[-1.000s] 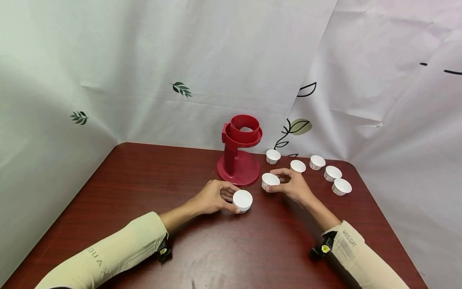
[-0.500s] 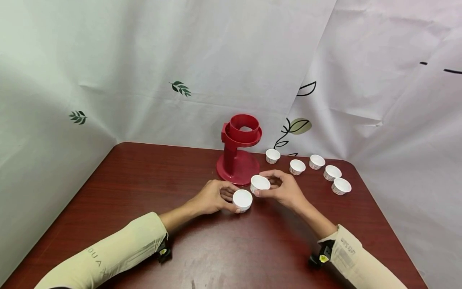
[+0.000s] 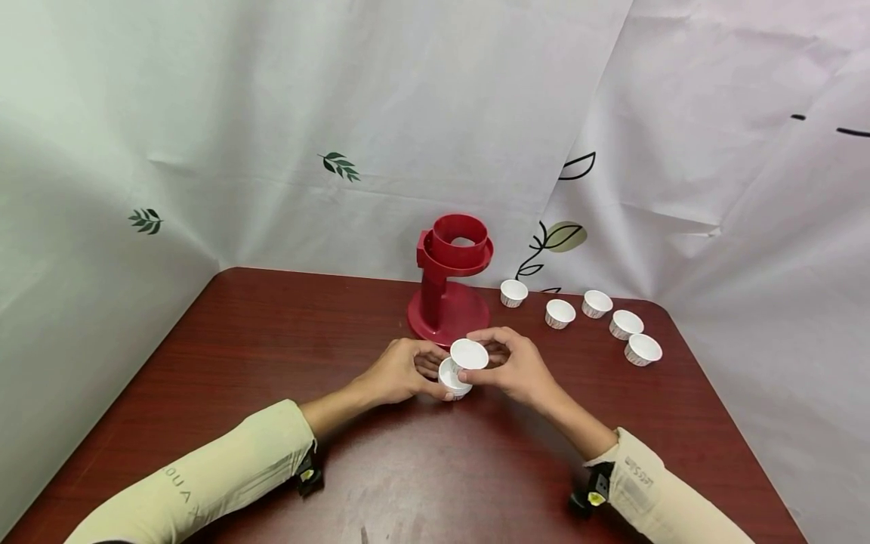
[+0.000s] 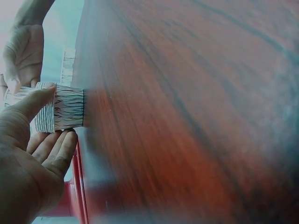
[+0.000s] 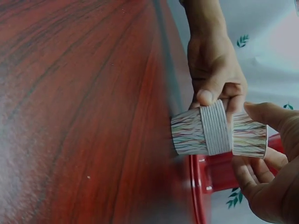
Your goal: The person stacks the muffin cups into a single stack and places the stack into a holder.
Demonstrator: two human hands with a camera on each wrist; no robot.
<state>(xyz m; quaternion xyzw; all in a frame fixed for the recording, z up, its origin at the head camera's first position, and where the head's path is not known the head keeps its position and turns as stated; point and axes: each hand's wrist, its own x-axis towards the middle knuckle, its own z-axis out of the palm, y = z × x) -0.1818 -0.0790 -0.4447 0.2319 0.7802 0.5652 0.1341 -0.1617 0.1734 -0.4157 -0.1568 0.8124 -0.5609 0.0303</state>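
Observation:
My left hand (image 3: 401, 370) grips a stack of nested white paper baking cups (image 5: 189, 133) between thumb and fingers, with its base down at the table. Their sides carry thin coloured streaks, and the layered rims show in both wrist views. A single white paper baking cup (image 3: 469, 353) is pinched by my right hand (image 3: 519, 370), thumb on the near side and fingers on the far side. Upright, it sits right over the mouth of the stack, its bottom (image 5: 236, 135) close at the top rim. From the head, it hides part of the stack's opening.
Behind the hands stands a red plastic stand (image 3: 431, 302) with a round base and a ring-shaped top (image 3: 461, 253). Several single white cups, such as one near cup (image 3: 643, 350), are spread at the back right of the brown table (image 3: 272, 325). White cloth (image 3: 272, 113) hangs around the table.
My right hand has carried its cup leftward from beside the other loose cups to above the stack. The left hand has stayed in place, holding the stack.

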